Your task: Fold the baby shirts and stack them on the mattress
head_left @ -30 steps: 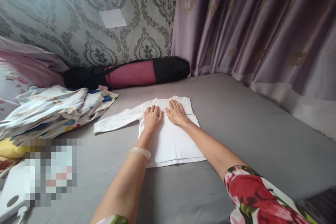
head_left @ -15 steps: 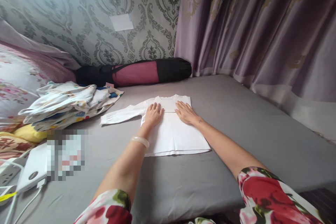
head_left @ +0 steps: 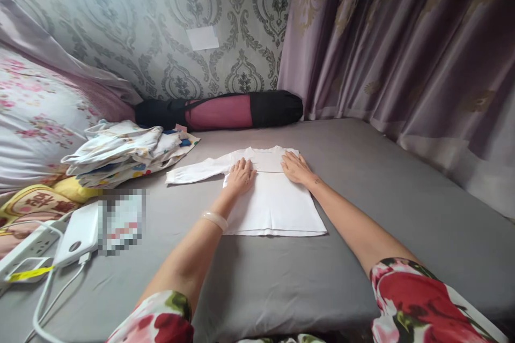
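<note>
A small white long-sleeved shirt (head_left: 273, 206) lies flat on the grey bed sheet (head_left: 402, 198), its collar away from me. One sleeve stretches out to the left; the other is folded across the upper body of the shirt, its edge making a line between my hands. My left hand (head_left: 241, 174) rests flat on the left chest area, fingers extended. Near the right shoulder edge, my right hand (head_left: 296, 168) presses flat with its fingers stretched out. Neither hand grips the cloth.
A pile of folded patterned clothes (head_left: 120, 153) sits at the left beside a floral pillow (head_left: 36, 118). Nearer are a power strip (head_left: 30, 246), a white power bank (head_left: 78, 233) with cables, and a blurred-out item (head_left: 124, 220). A black and maroon long bag (head_left: 219, 111) lies along the wall.
My right hand has slid rightward over the shirt toward its right edge, widening the gap between my hands. My left hand stays on the left chest. The view has shifted slightly left.
</note>
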`<state>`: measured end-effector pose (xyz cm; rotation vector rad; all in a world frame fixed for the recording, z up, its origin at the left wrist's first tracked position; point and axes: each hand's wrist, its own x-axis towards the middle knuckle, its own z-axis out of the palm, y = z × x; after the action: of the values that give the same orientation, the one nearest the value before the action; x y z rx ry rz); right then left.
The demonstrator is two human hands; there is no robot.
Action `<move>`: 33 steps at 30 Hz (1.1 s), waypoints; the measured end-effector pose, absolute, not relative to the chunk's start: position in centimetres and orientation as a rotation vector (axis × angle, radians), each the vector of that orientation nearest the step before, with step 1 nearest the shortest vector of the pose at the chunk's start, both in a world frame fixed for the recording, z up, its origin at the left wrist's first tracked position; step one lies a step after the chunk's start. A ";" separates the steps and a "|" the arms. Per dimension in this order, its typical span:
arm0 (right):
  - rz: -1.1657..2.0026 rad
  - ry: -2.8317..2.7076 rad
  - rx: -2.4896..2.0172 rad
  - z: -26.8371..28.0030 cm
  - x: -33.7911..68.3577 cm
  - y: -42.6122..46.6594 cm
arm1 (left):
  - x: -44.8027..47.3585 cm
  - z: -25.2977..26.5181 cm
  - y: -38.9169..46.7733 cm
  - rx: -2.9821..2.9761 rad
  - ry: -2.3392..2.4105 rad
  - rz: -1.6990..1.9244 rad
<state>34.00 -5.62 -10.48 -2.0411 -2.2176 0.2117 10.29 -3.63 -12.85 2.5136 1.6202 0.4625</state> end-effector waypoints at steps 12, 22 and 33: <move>0.227 -1.936 -2.303 -11.4 32.7 -2.8 | 5.9 -11.8 -6.7 2.450 1.370 0.635; 0.327 -2.203 -1.904 -10.4 22.1 -2.7 | -0.4 -9.5 -3.8 1.845 2.267 0.851; 0.357 -2.188 -1.957 -11.0 19.7 -2.7 | -5.4 -8.5 -3.4 1.289 2.761 0.669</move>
<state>19.67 -2.70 -11.03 -1.9571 -2.1876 0.3571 -5.39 -3.44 -8.52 1.2886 2.7614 0.6691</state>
